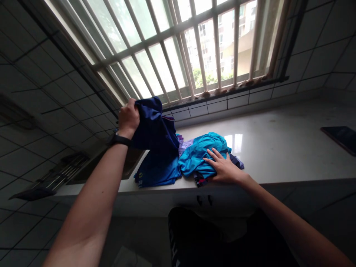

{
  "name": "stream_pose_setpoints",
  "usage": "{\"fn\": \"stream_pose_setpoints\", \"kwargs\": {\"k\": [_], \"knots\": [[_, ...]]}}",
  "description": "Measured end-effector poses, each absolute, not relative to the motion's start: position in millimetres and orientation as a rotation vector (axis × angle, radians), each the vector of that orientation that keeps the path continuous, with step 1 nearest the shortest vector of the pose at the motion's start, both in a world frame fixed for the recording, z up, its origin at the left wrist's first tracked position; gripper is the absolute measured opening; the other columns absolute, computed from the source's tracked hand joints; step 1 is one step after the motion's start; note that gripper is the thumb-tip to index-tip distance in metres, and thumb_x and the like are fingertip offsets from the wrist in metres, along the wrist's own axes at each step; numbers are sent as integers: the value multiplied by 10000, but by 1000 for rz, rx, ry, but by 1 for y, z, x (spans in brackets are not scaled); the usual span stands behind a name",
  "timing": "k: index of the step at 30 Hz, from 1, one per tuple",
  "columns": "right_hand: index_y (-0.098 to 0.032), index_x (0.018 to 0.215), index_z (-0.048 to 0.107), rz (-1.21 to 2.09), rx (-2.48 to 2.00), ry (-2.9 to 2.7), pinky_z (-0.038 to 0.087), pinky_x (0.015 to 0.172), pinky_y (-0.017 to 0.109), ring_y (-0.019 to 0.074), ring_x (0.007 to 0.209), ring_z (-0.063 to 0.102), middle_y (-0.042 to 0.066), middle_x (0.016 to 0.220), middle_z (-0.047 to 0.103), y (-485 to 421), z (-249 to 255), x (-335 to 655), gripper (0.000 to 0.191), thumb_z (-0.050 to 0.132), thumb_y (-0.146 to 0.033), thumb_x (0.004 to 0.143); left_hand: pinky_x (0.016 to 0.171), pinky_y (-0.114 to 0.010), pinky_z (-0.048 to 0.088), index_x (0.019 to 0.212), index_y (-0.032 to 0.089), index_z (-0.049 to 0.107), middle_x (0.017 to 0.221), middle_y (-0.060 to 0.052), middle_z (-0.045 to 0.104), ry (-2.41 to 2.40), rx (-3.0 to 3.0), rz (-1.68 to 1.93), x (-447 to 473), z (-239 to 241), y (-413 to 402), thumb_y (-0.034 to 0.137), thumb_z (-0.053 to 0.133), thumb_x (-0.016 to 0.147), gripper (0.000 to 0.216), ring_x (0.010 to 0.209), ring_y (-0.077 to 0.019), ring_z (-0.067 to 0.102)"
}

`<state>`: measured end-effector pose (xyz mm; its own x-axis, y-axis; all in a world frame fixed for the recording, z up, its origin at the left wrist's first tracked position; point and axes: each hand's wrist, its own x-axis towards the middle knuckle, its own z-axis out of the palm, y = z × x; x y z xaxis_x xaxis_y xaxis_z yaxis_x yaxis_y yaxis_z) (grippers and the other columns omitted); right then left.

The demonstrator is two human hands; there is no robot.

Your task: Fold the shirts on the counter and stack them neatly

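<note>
My left hand [129, 117], with a black band at the wrist, is closed on a dark navy garment [155, 126] and lifts it above the counter. The cloth hangs down over a folded blue garment [160, 170] near the front edge. My right hand [222, 165] lies with fingers spread on a crumpled turquoise garment [203, 148]. Under and behind that one, a lilac cloth [185, 145] and some dark fabric [235, 161] stick out. Whether the navy garment is a shirt or shorts, I cannot tell.
The white countertop [283, 141] runs along beneath a barred window [178, 40]. A dark flat phone-like object [343, 138] lies at its right. On the left are a sink [111, 167] and a dark rack [61, 176]. Cabinet handles [204, 200] show below the counter edge.
</note>
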<state>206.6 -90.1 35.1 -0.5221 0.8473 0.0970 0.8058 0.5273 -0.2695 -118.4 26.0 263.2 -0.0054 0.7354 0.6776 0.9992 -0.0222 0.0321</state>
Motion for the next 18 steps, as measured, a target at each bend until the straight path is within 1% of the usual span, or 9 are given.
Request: {"fn": "stream_pose_setpoints", "kwargs": {"k": [2, 4, 6, 8, 10, 13, 14, 15, 18], "knots": [[-259, 1611, 426, 286, -1395, -2548, 158, 1101, 886, 496, 1600, 82, 165, 1757, 106, -91, 34, 207, 903, 771, -520, 819, 913, -350, 471, 1296, 51, 534, 1176, -151, 691, -1685, -1785, -733, -90, 281, 30, 191, 323, 1106, 317, 1038, -224, 655], [-260, 1603, 439, 288, -1375, -2532, 147, 1097, 892, 501, 1597, 97, 171, 1755, 120, -93, 32, 207, 899, 770, -543, 817, 846, -321, 467, 1324, 68, 523, 1227, -160, 673, -1565, -1792, -695, -61, 281, 26, 216, 275, 1121, 354, 986, -202, 659], [-271, 1590, 457, 308, -1335, -2491, 134, 1112, 885, 490, 1593, 143, 170, 1746, 188, -94, 30, 208, 863, 733, -600, 842, 744, -294, 443, 1317, 91, 538, 1215, -160, 669, -1417, -1874, -607, -37, 263, 16, 265, 250, 1129, 386, 937, -199, 666], [-274, 1600, 428, 314, -1309, -2355, 133, 1158, 846, 455, 1574, 248, 175, 1705, 318, -90, 31, 209, 834, 662, -641, 889, 673, -297, 416, 1313, 118, 550, 1163, -150, 683, -1297, -2008, -479, -21, 237, 5, 271, 276, 1126, 365, 927, -217, 680], [-254, 1650, 309, 251, -1317, -2099, 160, 1204, 787, 422, 1551, 318, 193, 1669, 377, -79, 39, 208, 887, 648, -605, 910, 634, -300, 403, 1301, 146, 560, 1129, -134, 698, -1248, -2130, -388, -13, 212, -4, 245, 310, 1116, 326, 889, -220, 699], [-218, 1690, 106, 140, -1291, -1811, 227, 1209, 742, 425, 1572, 259, 228, 1712, 243, -50, 61, 201, 1082, 736, -458, 843, 638, -284, 431, 1242, 171, 575, 1110, -113, 716, -1209, -2306, -380, -9, 192, -9, 221, 379, 1091, 253, 844, -200, 718], [-214, 1688, 109, 159, -1251, -1823, 277, 1195, 723, 433, 1563, 273, 233, 1715, 230, -40, 69, 196, 1110, 759, -419, 811, 651, -277, 446, 1220, 175, 580, 1103, -107, 720, -1187, -2353, -404, -8, 190, -10, 218, 395, 1081, 235, 851, -196, 722], [-205, 1678, 157, 216, -1196, -1880, 355, 1168, 677, 434, 1522, 349, 238, 1693, 285, -29, 76, 191, 1102, 774, -393, 784, 667, -271, 459, 1198, 178, 585, 1089, -101, 725, -1161, -2391, -430, -8, 191, -10, 219, 405, 1070, 225, 865, -194, 724], [-182, 1550, 437, 435, -1049, -2003, 542, 977, 467, 363, 1201, 650, 187, 1402, 645, -6, 93, 175, 834, 731, -293, 777, 697, -274, 486, 1105, 181, 612, 975, -77, 731, -1105, -2475, -486, -12, 204, -14, 301, 499, 1012, 189, 851, -207, 716]]}}
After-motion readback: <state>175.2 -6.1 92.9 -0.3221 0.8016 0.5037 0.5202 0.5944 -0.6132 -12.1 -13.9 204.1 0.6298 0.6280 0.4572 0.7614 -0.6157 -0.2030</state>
